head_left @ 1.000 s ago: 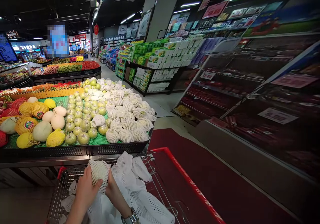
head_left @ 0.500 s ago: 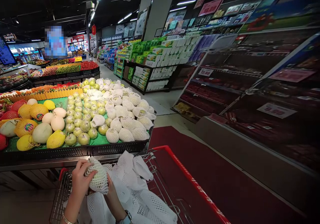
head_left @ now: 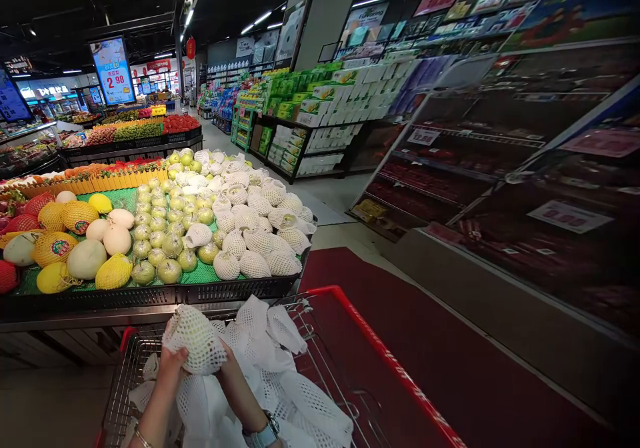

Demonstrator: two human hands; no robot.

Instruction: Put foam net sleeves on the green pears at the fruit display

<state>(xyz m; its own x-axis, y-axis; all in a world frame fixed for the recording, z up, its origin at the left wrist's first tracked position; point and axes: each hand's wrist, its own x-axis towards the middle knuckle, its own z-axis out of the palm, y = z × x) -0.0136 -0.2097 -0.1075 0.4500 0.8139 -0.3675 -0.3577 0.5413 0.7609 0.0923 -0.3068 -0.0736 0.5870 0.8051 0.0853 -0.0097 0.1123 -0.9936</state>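
Fingers (head_left: 176, 358) of both hands around round fruit (head_left: 196, 338), white foam-netted.

Ceiling strip lights (head_left: 260, 18) keep the fruit display (head_left: 150, 235) bright; right-side shelves (head_left: 500, 188) look dim, blurry, stretched by wide-angle distortion.

Pretty clearly a supermarket, and I'm in the produce section. There's a big fruit stand (head_left: 150, 296) in front of me piled with green pears (head_left: 170, 225) and melons (head_left: 86, 259), a red shopping cart (head_left: 380, 355) under my hands, a price screen (head_left: 112, 69) hanging overhead, stacked boxed goods (head_left: 320, 115) down the aisle and shelves with price tags (head_left: 567, 216) on my right.
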